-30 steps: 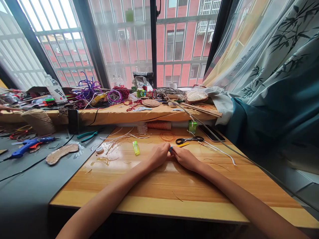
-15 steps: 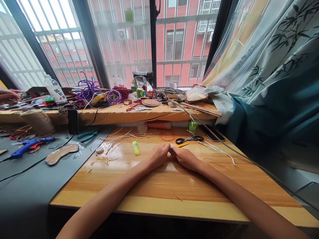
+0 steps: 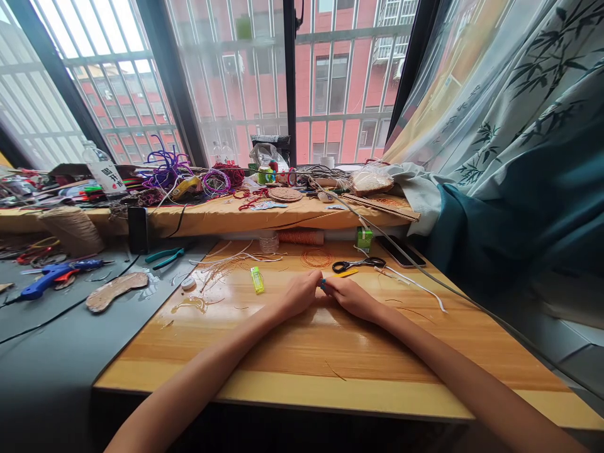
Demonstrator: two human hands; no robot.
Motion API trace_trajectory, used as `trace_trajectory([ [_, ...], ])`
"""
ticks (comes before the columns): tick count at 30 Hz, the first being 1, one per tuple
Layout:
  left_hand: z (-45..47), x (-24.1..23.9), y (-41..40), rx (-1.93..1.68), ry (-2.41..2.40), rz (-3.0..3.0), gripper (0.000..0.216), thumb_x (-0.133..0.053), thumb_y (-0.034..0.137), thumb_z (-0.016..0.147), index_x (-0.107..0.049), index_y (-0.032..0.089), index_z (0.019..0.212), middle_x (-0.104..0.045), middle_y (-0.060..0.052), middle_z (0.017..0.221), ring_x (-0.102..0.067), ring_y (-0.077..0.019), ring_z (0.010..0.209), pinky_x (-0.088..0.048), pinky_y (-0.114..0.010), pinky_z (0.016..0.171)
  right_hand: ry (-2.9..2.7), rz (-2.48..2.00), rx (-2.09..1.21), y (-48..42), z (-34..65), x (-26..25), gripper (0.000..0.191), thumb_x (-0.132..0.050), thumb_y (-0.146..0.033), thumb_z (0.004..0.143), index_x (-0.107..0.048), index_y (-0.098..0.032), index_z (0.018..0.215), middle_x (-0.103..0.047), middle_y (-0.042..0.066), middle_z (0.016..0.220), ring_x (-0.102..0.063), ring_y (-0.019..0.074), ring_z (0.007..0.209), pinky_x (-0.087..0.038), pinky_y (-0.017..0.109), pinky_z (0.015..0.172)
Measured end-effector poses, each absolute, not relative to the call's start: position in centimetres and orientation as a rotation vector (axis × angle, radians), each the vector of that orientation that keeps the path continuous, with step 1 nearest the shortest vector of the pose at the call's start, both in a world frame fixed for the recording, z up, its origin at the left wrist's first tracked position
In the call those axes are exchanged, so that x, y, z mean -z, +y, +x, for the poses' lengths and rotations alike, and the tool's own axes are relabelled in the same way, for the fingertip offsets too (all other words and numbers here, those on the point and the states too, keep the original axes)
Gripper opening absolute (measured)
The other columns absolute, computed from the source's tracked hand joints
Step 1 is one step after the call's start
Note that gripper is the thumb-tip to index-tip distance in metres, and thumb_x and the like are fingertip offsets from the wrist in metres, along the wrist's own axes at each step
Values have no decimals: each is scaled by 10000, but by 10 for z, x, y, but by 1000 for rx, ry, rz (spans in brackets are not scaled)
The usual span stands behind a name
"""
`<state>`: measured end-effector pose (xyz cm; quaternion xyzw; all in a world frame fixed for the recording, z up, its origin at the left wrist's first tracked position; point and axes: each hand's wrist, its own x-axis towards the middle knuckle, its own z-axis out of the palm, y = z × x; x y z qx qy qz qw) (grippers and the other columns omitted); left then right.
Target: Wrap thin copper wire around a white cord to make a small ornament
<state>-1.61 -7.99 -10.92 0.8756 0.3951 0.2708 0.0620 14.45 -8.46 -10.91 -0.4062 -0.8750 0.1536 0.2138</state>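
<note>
Over the middle of the wooden table point(image 3: 283, 355), my left hand point(image 3: 302, 294) and my right hand point(image 3: 352, 298) meet at the fingertips, both closed. Between them a small blue-green piece point(image 3: 323, 284) shows; it is mostly covered by the fingers, and its kind cannot be made out. Just beyond my right hand lie black-handled scissors point(image 3: 358, 264) and a flat yellow strip point(image 3: 346, 274). A yellow-green lighter point(image 3: 257, 280) rests to the left of my left hand. Behind the hands is a coil of thin orange cord point(image 3: 316, 258).
Left, on a grey surface, are a blue glue gun point(image 3: 56, 277), teal pliers point(image 3: 165, 257) and a curved cardboard piece point(image 3: 117, 292). A phone point(image 3: 400, 251) and white cord point(image 3: 419, 288) lie right. A cluttered ledge point(image 3: 226, 217) runs behind, with a cable point(image 3: 425, 274) slanting down.
My two hands stay together in nearly the same place, with only slight finger movement. Another person's hand at the far left edge has gone out of view.
</note>
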Motion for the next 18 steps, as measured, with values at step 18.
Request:
trace_trajectory([
  [18, -16, 112, -74, -880, 1210, 2464, 188, -305, 187, 782, -450, 156, 667, -527, -4, 655, -438, -99, 589, -344, -200, 562, -2392, -1103, -401, -85, 141, 109, 264, -274, -274, 853, -474, -163, 720, -512, 11, 711, -446, 107, 644, -347, 234, 612],
])
